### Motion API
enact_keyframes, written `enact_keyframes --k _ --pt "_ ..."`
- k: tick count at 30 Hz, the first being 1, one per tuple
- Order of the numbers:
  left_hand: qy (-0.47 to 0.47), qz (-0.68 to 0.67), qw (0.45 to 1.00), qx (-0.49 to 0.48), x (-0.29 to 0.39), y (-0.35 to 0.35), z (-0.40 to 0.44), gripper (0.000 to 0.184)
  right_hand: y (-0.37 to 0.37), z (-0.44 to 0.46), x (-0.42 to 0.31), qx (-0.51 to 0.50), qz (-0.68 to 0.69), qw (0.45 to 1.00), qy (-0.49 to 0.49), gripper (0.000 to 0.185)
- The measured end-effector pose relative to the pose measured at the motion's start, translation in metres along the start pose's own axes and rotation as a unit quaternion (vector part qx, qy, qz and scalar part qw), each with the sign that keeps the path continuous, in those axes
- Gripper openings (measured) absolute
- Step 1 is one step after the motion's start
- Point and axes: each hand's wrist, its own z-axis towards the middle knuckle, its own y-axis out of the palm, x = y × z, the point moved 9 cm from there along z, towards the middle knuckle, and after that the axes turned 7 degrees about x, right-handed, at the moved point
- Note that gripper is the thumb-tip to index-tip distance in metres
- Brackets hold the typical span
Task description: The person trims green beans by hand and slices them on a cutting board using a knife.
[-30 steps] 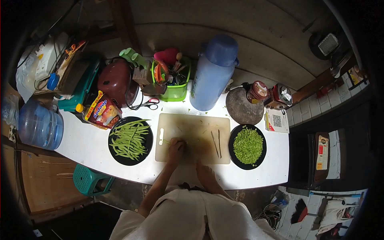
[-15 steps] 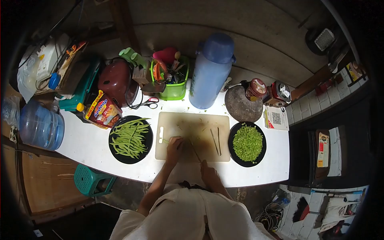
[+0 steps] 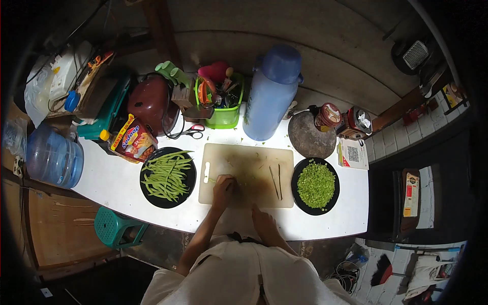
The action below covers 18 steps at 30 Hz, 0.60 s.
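Note:
My left hand (image 3: pixel 223 189) is closed over the left half of the white cutting board (image 3: pixel 213 152), its fingers round a green bean whose pale end barely shows beside them. At the board's near edge my right hand (image 3: pixel 263 222) grips a knife (image 3: pixel 253 206); the blade is hard to make out in the shadow. Two thin dark strips (image 3: pixel 276 182) lie on the board's right part. Left of the board, a black plate (image 3: pixel 172 204) bears whole green beans (image 3: pixel 165 177). A second black plate (image 3: pixel 299 201) on the right holds a heap of chopped green beans (image 3: pixel 316 185).
Behind the board stand a tall blue thermos (image 3: pixel 272 96), a green utensil basket (image 3: pixel 223 119) and red-handled scissors (image 3: pixel 194 131). A round stone slab (image 3: pixel 310 140) sits behind the right plate. At left are a Sedaap packet (image 3: pixel 134 141) and a large water bottle (image 3: pixel 56 157).
My right hand has shifted slightly left and the knife's angle has changed, its blade now less visible. My left hand stays at nearly the same spot. The whole view has shifted slightly.

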Motion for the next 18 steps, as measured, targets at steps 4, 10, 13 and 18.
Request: enact_keyframes --k 4,10,13,18 --pt "0.025 0.011 1.000 0.010 0.003 -0.001 -0.003 0.018 0.006 0.021 -0.004 -0.021 0.015 0.999 0.023 0.032" --pt "0.027 0.020 0.999 0.024 0.004 -0.003 -0.002 0.017 -0.002 0.004 -0.002 -0.018 0.026 0.998 0.046 0.025" --pt "0.003 0.026 0.999 0.021 -0.001 -0.004 -0.001 0.015 -0.006 -0.011 0.005 -0.049 0.045 0.994 0.082 0.027" --pt "0.035 0.009 0.999 0.020 0.002 -0.004 -0.002 0.018 -0.010 -0.014 0.005 -0.017 0.078 0.994 0.069 0.033"
